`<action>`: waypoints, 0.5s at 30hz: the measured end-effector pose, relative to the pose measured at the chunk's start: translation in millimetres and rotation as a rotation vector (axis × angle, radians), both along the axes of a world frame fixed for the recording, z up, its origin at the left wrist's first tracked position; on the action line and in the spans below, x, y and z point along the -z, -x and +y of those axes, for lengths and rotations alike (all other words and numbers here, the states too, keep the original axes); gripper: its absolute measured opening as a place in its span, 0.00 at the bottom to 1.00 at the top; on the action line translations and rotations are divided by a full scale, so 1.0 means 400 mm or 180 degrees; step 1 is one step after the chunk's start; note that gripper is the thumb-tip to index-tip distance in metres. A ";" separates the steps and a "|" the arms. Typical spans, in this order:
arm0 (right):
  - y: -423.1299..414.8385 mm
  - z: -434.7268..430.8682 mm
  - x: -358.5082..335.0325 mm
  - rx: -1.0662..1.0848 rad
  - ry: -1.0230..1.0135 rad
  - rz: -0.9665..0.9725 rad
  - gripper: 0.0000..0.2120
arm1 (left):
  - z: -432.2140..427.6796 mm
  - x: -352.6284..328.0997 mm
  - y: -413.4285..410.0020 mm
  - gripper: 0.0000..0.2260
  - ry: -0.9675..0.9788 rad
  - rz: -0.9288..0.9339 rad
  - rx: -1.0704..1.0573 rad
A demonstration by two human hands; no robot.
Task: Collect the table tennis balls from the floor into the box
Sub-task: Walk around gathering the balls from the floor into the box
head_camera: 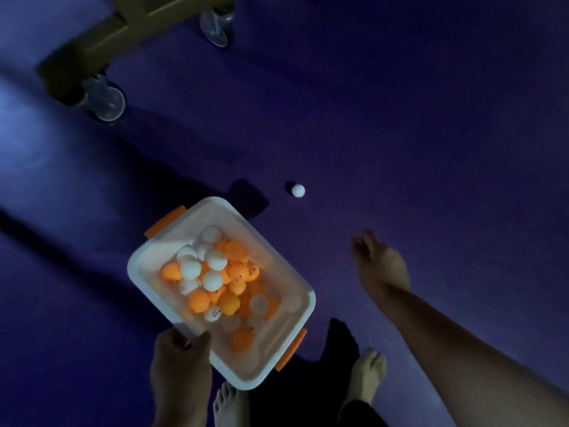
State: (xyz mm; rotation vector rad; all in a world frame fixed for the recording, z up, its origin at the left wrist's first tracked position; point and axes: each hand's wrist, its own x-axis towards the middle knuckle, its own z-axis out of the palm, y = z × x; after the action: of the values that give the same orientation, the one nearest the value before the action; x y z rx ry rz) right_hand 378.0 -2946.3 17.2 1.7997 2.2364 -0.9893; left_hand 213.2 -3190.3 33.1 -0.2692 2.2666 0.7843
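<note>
The left hand pinches the rim of the ball-filled box, while the right hand — fingers loosely curled, holding nothing — hangs near a white ball on the floor.

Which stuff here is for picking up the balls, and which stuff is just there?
For the job: white ball on the floor; box with orange and white balls; left hand holding the box; right hand, empty.

Just there: wheeled frame; its wheels; bare feet.
</note>
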 end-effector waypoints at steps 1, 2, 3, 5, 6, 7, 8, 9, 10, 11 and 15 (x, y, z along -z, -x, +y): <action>0.039 0.042 0.018 -0.0135 -0.0069 -0.0162 0.12 | 0.011 0.022 0.008 0.10 -0.0006 0.0006 -0.0107; 0.075 0.084 0.043 -0.0284 -0.0113 -0.0307 0.13 | 0.022 0.042 0.012 0.10 -0.0009 0.0010 -0.0211; 0.112 0.127 0.073 -0.0447 -0.0130 -0.0417 0.13 | 0.036 0.063 0.016 0.09 -0.0039 0.0013 -0.0288; 0.188 0.201 0.144 -0.0904 -0.0092 -0.0545 0.13 | 0.065 0.108 0.021 0.08 -0.0173 0.0033 -0.0495; 0.222 0.227 0.182 -0.1144 -0.0098 -0.0547 0.14 | 0.078 0.134 0.022 0.07 -0.0254 0.0051 -0.0607; 0.255 0.250 0.223 -0.1360 -0.0108 -0.0521 0.16 | 0.093 0.160 0.024 0.07 -0.0335 0.0086 -0.0669; 0.284 0.266 0.267 -0.1525 -0.0089 -0.0490 0.18 | 0.103 0.188 0.024 0.07 -0.0377 0.0132 -0.0680; 0.309 0.277 0.311 -0.1629 -0.0056 -0.0462 0.19 | 0.114 0.214 0.024 0.07 -0.0391 0.0181 -0.0680; 0.334 0.287 0.360 -0.1697 -0.0015 -0.0474 0.20 | 0.126 0.238 0.025 0.07 -0.0414 0.0233 -0.0716; 0.354 0.293 0.406 -0.1786 0.0011 -0.0538 0.22 | 0.139 0.258 0.024 0.07 -0.0462 0.0264 -0.0764; 0.405 0.299 0.568 -0.2557 0.0068 -0.1140 0.25 | 0.184 0.304 0.016 0.06 -0.0633 0.0252 -0.1089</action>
State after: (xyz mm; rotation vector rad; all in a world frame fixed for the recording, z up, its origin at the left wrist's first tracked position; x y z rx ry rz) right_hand 216.0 -2826.9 -209.9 0.8075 2.3354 -0.4729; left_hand 206.9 -3116.6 -88.5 -0.5492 2.2228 1.2077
